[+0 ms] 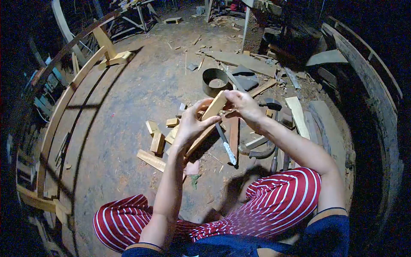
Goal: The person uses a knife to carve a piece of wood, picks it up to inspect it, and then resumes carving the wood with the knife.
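Observation:
A short, flat wooden block (215, 106) is held up, tilted, between my two hands above the floor. My left hand (195, 122) grips its lower left side, with the thumb stretched along the near edge. At its upper right end, the fingers of my right hand (243, 106) pinch the wood. Below them lies a longer wooden piece (201, 143), partly hidden by my left hand and forearm. Several small wooden blocks (157, 142) are scattered left of that forearm. A narrow tool with a white-wrapped end (229, 152) rests just under my hands.
A round dark metal ring or pot (215, 82) stands beyond my hands. To the right lie a hammer (271, 103), a curved tool (263, 153) and boards (297, 115). A wooden frame (68, 103) runs along the left. My knees in striped cloth (284, 188) border the near side.

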`<control>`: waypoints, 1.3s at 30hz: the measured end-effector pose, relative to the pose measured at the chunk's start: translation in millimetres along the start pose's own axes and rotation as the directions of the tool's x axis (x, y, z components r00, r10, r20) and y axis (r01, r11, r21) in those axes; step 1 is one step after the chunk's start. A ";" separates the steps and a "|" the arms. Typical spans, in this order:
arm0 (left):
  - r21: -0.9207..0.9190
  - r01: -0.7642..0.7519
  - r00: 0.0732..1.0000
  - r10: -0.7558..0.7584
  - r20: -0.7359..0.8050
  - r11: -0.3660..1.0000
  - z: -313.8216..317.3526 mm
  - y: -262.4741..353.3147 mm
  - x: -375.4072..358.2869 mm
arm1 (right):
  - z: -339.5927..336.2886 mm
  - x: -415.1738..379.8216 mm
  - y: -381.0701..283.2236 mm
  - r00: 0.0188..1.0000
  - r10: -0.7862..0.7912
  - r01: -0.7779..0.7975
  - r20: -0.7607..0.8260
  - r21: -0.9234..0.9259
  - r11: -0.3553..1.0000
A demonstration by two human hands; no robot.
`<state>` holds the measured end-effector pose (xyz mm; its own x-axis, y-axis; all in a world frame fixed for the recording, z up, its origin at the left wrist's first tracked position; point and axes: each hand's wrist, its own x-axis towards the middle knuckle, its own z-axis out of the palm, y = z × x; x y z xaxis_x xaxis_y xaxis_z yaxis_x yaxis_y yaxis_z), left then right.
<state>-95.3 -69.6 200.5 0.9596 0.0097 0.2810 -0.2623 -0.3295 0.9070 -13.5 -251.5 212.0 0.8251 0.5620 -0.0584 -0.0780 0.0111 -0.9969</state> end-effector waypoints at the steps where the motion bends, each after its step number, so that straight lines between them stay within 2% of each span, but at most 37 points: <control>1: 0.020 -0.041 0.999 0.041 -0.021 0.999 -1.2 -4.3 -0.7 | -2.1 -1.1 -2.2 1.000 0.016 -0.017 0.017 0.065 0.998; 2: 0.022 -0.042 0.999 0.042 -0.024 0.999 -1.2 -4.2 -2.9 | -1.4 -0.9 -3.0 1.000 0.014 -0.016 0.019 0.065 0.998; 4: -0.094 0.021 0.999 -0.024 -0.031 0.995 1.4 3.2 -8.7 | -1.0 -0.6 -4.9 0.999 0.048 -0.048 0.004 0.028 0.998; 6: -0.103 0.026 0.999 -0.030 -0.037 0.994 1.3 7.0 -13.8 | 1.7 -2.4 -6.1 0.998 0.056 -0.057 0.014 0.036 0.998; 9: -0.096 0.000 0.999 -0.005 -0.052 0.995 -2.5 4.6 -15.9 | 3.9 -4.7 -5.3 1.000 -0.003 0.003 -0.018 -0.007 1.000; 12: -0.125 -0.084 0.993 0.072 -0.098 0.989 -6.0 -2.4 -14.6 | 3.1 -1.2 -3.9 0.996 -0.066 0.066 0.063 0.004 0.998; 14: 0.019 -0.151 0.974 0.152 -0.166 0.988 -6.0 -6.7 -13.8 | 6.7 -6.0 -12.8 0.990 -0.068 0.055 0.127 0.101 0.993; 15: 0.045 -0.161 0.962 0.167 -0.214 0.986 -4.1 -7.2 -13.7 | 5.4 -8.1 -17.9 0.985 -0.001 -0.018 0.173 0.109 0.994; 16: 0.045 -0.156 0.962 0.162 -0.221 0.987 -5.1 -7.6 -14.8 | 5.6 -7.7 -17.4 0.984 0.004 -0.023 0.181 0.107 0.994; 18: 0.315 -0.283 0.896 0.366 -0.249 0.906 -7.3 -6.7 -15.9 | 6.2 -6.3 -16.0 0.991 0.054 -0.084 0.124 0.250 0.964; 20: 0.339 -0.265 0.897 0.360 -0.258 0.903 -7.1 -7.7 -15.7 | 4.3 -2.4 -8.5 0.994 0.036 -0.057 0.100 0.210 0.976; 22: 0.464 -0.331 0.846 0.477 -0.240 0.821 -6.8 -8.4 -14.2 | 4.2 1.6 -4.7 0.998 -0.016 0.009 0.055 0.129 0.992; 23: 0.335 -0.315 0.875 0.409 -0.261 0.888 -5.6 -8.3 -12.8 | 3.0 1.4 -4.4 0.999 -0.044 0.040 0.024 0.141 0.989; 24: 0.332 -0.315 0.875 0.408 -0.261 0.889 -7.2 -10.1 -12.0 | 2.3 2.4 -5.1 0.999 -0.042 0.039 0.023 0.139 0.989; 25: 0.119 -0.160 0.971 0.178 -0.160 0.980 -10.5 -13.8 -12.0 | 1.3 3.8 -6.0 0.997 -0.078 0.076 0.014 0.096 0.992; 26: -0.075 0.041 0.999 -0.042 -0.008 0.996 -12.5 -18.4 -12.5 | 0.5 3.9 -6.9 0.994 -0.112 0.111 0.008 0.051 0.992; 27: -0.161 0.034 0.999 -0.030 0.028 0.986 -11.5 -21.7 -12.4 | 1.4 2.4 -7.3 0.994 -0.108 0.108 0.009 0.047 0.993; 28: -0.167 0.032 0.999 -0.029 0.023 0.985 -9.4 -23.7 -13.8 | 3.9 0.5 -8.5 0.992 -0.130 0.130 -0.007 0.062 0.990; 30: -0.307 0.122 0.990 -0.137 -0.027 0.944 -2.4 -22.4 -18.5 | 7.9 -1.0 -9.8 0.984 -0.176 0.179 -0.038 0.096 0.979; 31: -0.311 0.051 0.984 -0.100 -0.145 0.949 5.5 -29.7 -17.2 | 5.0 3.6 -6.2 0.987 -0.156 0.158 -0.026 0.165 0.974; 32: -0.314 0.050 0.983 -0.102 -0.150 0.948 9.9 -32.0 -16.0 | 4.6 3.6 -4.4 0.988 -0.153 0.155 -0.020 0.162 0.975; 34: -0.163 0.000 0.950 -0.052 -0.309 0.987 14.6 -32.2 -14.4 | 9.5 -1.1 -1.8 0.999 -0.045 0.042 0.021 0.132 0.990; 35: -0.093 -0.029 0.928 -0.008 -0.373 0.995 16.4 -31.0 -14.0 | 10.2 -1.2 3.7 0.993 -0.066 0.059 0.098 0.068 0.996; 36: -0.091 -0.030 0.927 -0.006 -0.375 0.995 16.8 -26.5 -14.2 | 12.5 -0.2 8.1 0.991 -0.081 0.085 0.108 -0.032 0.996; 38: 0.100 -0.076 0.887 0.113 -0.448 0.992 17.4 -17.5 -15.0 | 15.2 -0.6 14.3 0.989 -0.101 0.108 0.112 -0.060 0.992; 39: 0.101 -0.076 0.887 0.113 -0.447 0.992 18.9 -16.1 -14.9 | 16.4 -1.4 12.1 0.989 -0.101 0.108 0.111 -0.059 0.992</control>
<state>-103.4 -82.2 175.8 0.7765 0.3932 0.4924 -0.3230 -0.4226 0.8468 -24.8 -238.6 201.0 0.7617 0.6461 0.0492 0.0449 0.0230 -0.9987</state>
